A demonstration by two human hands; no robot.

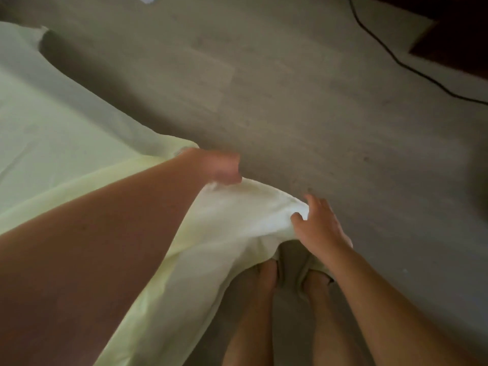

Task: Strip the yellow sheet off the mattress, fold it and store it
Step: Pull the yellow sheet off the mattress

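The pale yellow sheet [60, 128] covers the mattress on the left and hangs off its near corner toward my feet. My left hand [219, 166] is closed in a fist and grips the sheet's edge at the corner. Lower and to the right, my right hand [317, 223] pinches a bunched fold of the same sheet between thumb and fingers, lifting it above the floor. The mattress itself is hidden under the fabric.
Grey wood-look floor [290, 88] fills the middle and right. A black cable [401, 63] runs across it at the upper right, beside dark furniture [454, 40]. My bare legs and feet [266, 276] stand directly below the hanging sheet.
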